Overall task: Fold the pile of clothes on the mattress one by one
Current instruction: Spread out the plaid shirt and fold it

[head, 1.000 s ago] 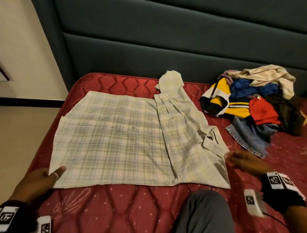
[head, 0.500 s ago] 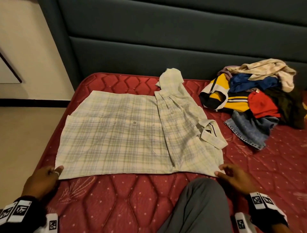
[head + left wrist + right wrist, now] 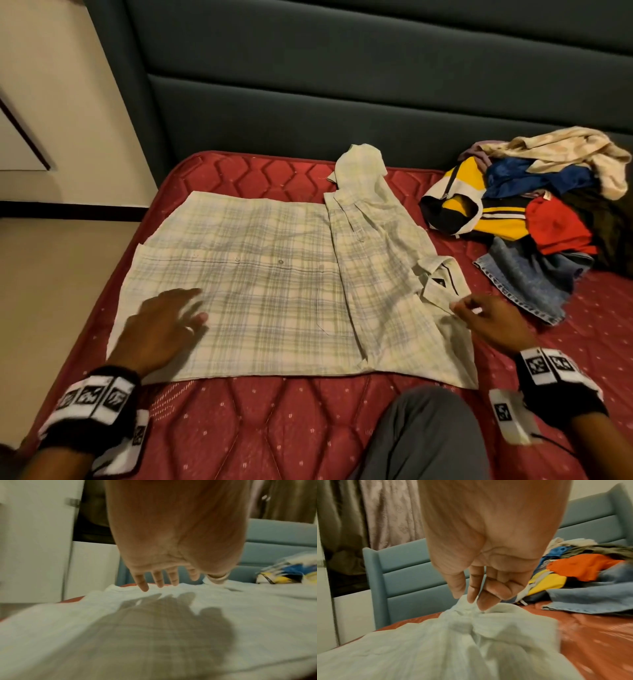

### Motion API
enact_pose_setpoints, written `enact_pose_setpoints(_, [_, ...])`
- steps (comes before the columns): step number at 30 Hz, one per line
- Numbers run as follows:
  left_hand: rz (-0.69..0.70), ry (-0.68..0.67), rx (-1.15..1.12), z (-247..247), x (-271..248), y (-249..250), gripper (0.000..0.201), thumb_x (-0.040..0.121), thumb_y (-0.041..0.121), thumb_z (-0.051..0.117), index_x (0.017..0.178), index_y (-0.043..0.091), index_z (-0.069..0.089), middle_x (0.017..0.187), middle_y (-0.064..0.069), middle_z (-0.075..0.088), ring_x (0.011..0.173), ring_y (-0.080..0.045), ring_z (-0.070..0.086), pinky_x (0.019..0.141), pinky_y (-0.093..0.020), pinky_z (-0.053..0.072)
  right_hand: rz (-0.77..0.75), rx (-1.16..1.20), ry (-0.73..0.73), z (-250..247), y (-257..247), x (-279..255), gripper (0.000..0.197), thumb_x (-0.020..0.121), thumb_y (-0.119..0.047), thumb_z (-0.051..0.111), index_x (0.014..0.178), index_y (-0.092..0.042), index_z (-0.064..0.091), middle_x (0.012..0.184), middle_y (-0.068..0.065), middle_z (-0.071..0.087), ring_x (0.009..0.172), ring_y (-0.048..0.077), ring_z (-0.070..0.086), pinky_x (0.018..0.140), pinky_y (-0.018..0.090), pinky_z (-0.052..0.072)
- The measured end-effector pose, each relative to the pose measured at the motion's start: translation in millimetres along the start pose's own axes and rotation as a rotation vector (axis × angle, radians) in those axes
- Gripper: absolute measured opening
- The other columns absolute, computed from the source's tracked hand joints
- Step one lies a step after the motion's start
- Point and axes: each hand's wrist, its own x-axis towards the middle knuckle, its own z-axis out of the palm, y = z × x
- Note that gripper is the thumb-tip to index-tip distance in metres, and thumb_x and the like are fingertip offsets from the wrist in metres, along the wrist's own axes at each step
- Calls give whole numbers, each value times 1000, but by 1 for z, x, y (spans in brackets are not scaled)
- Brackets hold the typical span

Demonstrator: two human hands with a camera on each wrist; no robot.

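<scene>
A pale plaid shirt (image 3: pixel 260 291) lies spread on a red mattress (image 3: pixel 308 428). The left hand (image 3: pixel 161 325) hovers over it, fingers straight. The right hand (image 3: pixel 489 322) pinches its collar. A clothes pile (image 3: pixel 534 219) sits beyond the collar.

Pale plaid shirt (image 3: pixel 260 294) — red mattress (image 3: pixel 308 428)

One plaid shirt (image 3: pixel 260 291), spread flat on one red mattress (image 3: pixel 308 428). One pile of clothes (image 3: pixel 534 212) at the far right, with at least six garments showing in it: cream, blue, yellow-striped, red, dark and denim. Two hands: left (image 3: pixel 161 329) and right (image 3: pixel 489 322). Four buttons visible along the shirt's placket.
</scene>
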Motion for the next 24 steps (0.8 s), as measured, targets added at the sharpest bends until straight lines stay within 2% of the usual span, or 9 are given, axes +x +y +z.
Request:
enact_pose_setpoints(3, [190, -275, 273, 20, 36, 28, 76, 83, 81, 15, 153, 53, 10, 166, 8, 2, 153, -26, 9, 120, -52, 20, -91, 3, -7, 3, -36, 44, 24, 93, -39, 65, 76, -24, 67, 75, -8, 67, 72, 11, 65, 62, 28, 45])
enact_pose_setpoints(6, [271, -384, 487, 33, 76, 43, 73, 83, 79, -2, 150, 53, -15, 160, 11, -27, 151, -26, -19, 120, -55, 2, -162, 5, -74, 17, -87, 85, 20, 94, -38, 64, 79, -24, 66, 77, -10, 66, 75, 10, 61, 61, 23, 39])
enact_pose_setpoints(8, [266, -406, 565, 33, 94, 46, 75, 77, 81, -14, 146, 54, -24, 159, 12, -30, 150, -26, -23, 120, -55, -2, -180, 20, -144, 31, -114, 102, 20, 95, -38, 63, 84, -22, 67, 82, -8, 66, 80, 12, 61, 66, 26, 42])
enact_pose_setpoints(10, [92, -396, 572, 23, 113, 26, 78, 70, 83, -21, 143, 56, -28, 158, 14, -31, 150, -25, -22, 120, -54, -3, -174, -20, -221, 53, -131, 126, 23, 96, -39, 62, 94, -17, 69, 94, -1, 68, 91, 19, 62, 78, 30, 47])
enact_pose_setpoints(13, [-240, -366, 440, 1, 113, -24, 69, 90, 76, 7, 148, 52, -23, 158, 11, -33, 151, -26, -21, 121, -54, -4, -111, -156, -274, 80, -141, 157, 33, 97, -41, 59, 113, -14, 66, 122, 6, 63, 115, 24, 56, 94, 31, 41])
enact_pose_setpoints(15, [-354, -356, 418, -12, 99, -51, 71, 87, 76, 6, 147, 52, -25, 159, 10, -32, 151, -28, -20, 121, -54, -1, -56, -202, -210, 95, -143, 176, 40, 96, -42, 59, 121, -11, 63, 130, 9, 60, 121, 27, 55, 96, 31, 41])
enact_pose_setpoints(18, [-434, -397, 350, -22, 81, -60, 80, 72, 81, 0, 140, 53, -34, 158, 13, -34, 151, -29, -20, 120, -55, 0, -53, -235, -47, 115, -158, 194, 45, 92, -45, 62, 117, -8, 62, 124, 13, 61, 114, 31, 57, 91, 37, 47])
enact_pose_setpoints(20, [-443, -399, 313, -22, 80, -61, 83, 70, 82, -1, 141, 53, -32, 157, 13, -36, 150, -29, -23, 120, -55, -1, -66, -268, 20, 129, -175, 200, 46, 88, -45, 65, 115, -8, 60, 121, 13, 57, 114, 32, 55, 90, 42, 50])
enact_pose_setpoints(24, [-419, -393, 296, -20, 84, -66, 85, 70, 83, -2, 143, 52, -31, 157, 12, -37, 149, -30, -25, 120, -57, -1, -22, -395, 107, 148, -201, 216, 31, 91, -22, 58, 118, -6, 54, 123, 14, 54, 116, 34, 53, 89, 43, 48])
